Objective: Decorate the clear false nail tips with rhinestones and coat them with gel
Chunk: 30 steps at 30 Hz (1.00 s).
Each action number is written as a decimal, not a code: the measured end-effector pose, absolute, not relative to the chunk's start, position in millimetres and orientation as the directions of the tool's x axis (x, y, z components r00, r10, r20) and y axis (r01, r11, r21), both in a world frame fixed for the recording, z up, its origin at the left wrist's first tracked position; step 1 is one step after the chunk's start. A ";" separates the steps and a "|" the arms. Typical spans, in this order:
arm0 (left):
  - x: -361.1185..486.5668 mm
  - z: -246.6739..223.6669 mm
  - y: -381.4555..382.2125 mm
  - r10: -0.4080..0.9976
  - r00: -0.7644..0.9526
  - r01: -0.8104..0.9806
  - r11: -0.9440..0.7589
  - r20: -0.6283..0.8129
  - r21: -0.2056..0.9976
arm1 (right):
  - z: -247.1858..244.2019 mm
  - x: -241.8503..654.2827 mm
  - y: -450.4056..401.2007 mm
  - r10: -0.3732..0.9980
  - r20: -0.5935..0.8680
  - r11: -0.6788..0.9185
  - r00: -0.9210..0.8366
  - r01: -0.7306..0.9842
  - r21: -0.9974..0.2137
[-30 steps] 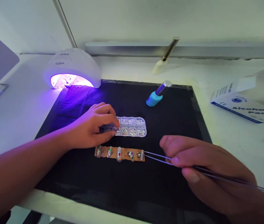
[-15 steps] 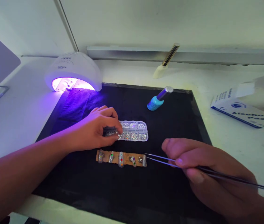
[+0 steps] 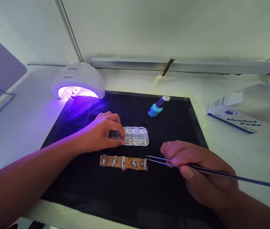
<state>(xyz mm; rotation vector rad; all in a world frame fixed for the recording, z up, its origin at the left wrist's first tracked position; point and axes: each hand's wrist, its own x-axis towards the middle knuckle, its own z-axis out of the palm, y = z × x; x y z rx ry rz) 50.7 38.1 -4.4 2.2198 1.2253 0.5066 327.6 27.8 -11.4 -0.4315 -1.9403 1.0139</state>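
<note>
Right hand [image 3: 204, 173] gripped tweezers [image 3: 254, 181], tips (slightly apart) by the right end of the nail strip [image 3: 119, 163]. Left hand [image 3: 103, 132] curled over the left of the gem case [image 3: 138, 136], farther back; grip unclear.

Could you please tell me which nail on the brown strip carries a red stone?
The middle nail of five; no red shows on the other four.

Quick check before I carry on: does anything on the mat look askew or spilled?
On the brown strip, the fourth clear piece from the left slants, its upper end leaning left, while the middle piece stands nearly straight across. I see no spill on the black mat.
</note>
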 end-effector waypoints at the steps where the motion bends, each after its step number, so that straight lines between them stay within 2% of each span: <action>1: 49.9 -4.6 38.1 0.853 0.518 0.642 -0.441 0.070 0.627 | -12.8 328.1 28.5 0.625 0.552 0.613 -0.552 -0.091 -0.785; 7: 48.5 -7.4 37.8 0.850 0.513 0.625 -0.465 0.119 0.628 | -21.0 325.2 32.3 0.631 0.601 0.656 -0.492 -0.076 -0.751; 12: 42.5 -9.1 32.9 0.859 0.493 0.625 -0.458 0.135 0.632 | -4.0 321.8 26.2 0.623 0.659 0.705 -0.421 -0.064 -0.707; 18: 31.4 34.9 31.5 0.914 0.340 0.573 -0.387 0.220 0.722 | 38.1 323.4 29.0 0.567 0.665 0.736 -0.486 -0.065 -0.674; 20: 35.1 47.7 39.3 0.901 0.399 0.585 -0.392 0.169 0.710 | 42.2 319.2 39.5 0.557 0.665 0.721 -0.497 -0.107 -0.684; 25: 53.0 29.4 63.1 0.691 0.717 0.560 -0.648 0.091 0.515 | 15.3 306.6 64.3 0.634 0.591 0.571 -0.499 -0.213 -0.793; 30: 57.3 -4.1 67.5 0.572 0.805 0.500 -0.797 0.158 0.339 | -14.9 303.3 67.6 0.672 0.469 0.444 -0.573 -0.195 -0.874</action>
